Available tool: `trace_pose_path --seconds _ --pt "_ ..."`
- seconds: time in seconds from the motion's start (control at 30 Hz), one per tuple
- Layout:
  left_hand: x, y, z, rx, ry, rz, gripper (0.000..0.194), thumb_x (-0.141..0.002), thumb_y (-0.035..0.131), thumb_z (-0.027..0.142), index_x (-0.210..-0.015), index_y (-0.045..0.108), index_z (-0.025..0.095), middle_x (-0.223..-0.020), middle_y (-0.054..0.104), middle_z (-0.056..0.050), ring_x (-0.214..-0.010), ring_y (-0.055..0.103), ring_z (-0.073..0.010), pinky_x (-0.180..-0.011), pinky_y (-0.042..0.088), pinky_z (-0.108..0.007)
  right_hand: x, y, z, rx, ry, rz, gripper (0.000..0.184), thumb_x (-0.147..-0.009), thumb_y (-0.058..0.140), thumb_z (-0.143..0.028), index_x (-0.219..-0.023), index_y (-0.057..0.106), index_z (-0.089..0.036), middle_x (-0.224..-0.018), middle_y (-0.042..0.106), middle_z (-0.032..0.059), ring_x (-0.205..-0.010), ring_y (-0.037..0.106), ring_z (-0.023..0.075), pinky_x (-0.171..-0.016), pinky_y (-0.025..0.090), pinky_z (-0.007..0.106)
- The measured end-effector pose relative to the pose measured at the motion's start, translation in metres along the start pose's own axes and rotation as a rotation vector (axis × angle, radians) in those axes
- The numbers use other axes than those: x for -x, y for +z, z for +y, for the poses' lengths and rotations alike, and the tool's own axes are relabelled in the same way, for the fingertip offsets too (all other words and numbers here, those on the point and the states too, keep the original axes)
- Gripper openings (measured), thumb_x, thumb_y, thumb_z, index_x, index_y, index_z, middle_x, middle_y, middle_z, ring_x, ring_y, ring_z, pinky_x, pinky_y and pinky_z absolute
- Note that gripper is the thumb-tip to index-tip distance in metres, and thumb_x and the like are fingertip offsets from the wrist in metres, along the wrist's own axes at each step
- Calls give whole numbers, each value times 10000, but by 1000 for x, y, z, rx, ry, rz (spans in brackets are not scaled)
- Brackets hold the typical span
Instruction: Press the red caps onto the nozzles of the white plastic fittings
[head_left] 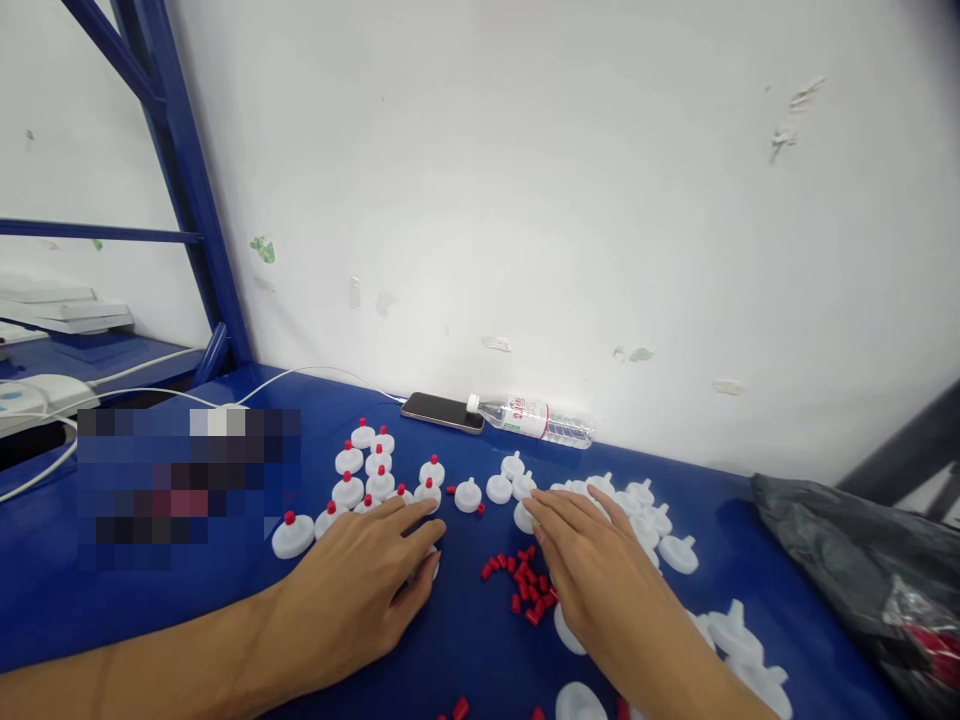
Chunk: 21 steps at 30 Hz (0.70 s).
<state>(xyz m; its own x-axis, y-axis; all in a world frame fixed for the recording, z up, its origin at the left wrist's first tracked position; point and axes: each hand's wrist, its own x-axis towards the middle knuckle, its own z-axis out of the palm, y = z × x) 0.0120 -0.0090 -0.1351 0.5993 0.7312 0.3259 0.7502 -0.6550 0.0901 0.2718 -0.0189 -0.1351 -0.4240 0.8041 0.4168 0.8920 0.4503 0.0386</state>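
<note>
My left hand (367,575) curves over a white round disc-shaped piece, mostly hidden, whose edge shows between thumb and fingers. Close beside it stand several white discs with red caps on their stems (381,484). My right hand (592,560) reaches forward, fingers stretched out and close together. Its fingertips are at a white disc (524,516), partly covered; I cannot tell whether they touch. Below the right fingers lies a loose pile of small red caps (529,585). A white stemmed disc without a cap (468,496) stands between the hands, with red caps next to it.
More uncapped white discs (679,553) cluster around the right hand. At the wall lie a phone (444,411) on a cable and a clear water bottle (566,428). A dark plastic bag (817,560) sits at the right. A blue metal frame (187,180) rises at the left.
</note>
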Motion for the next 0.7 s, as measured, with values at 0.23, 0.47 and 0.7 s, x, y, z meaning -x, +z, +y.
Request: trace_pose_path --seconds 0.23,0.47,0.7 --pt "-2 1 -2 -28 -40 10 235 -988 401 179 -1035 630 199 -1191 667 -138 -1015 680 -351 -791 597 -590 -1 -4 -3 -32 -60 59 439 -945 382 -70 -1310 577 -218 -1279 668 38 -1193 598 192 -1170 290 498" --pt "-1 -6 3 46 92 48 203 -971 479 217 -1111 626 209 -1250 587 -116 -1196 531 -334 -909 567 -508 -2 -6 -7 -64 -140 103 406 -967 381 -73 -1300 561 -222 -1272 673 39 -1168 608 177 -1158 283 469" --pt "1 -18 10 260 339 30 179 -907 563 133 -1054 653 182 -1038 616 -78 -1019 532 -247 -914 493 -385 -3 -10 -8 -132 -185 165 361 -982 435 -59 -1247 578 -259 -1167 699 1 -1063 646 150 -1133 288 467"
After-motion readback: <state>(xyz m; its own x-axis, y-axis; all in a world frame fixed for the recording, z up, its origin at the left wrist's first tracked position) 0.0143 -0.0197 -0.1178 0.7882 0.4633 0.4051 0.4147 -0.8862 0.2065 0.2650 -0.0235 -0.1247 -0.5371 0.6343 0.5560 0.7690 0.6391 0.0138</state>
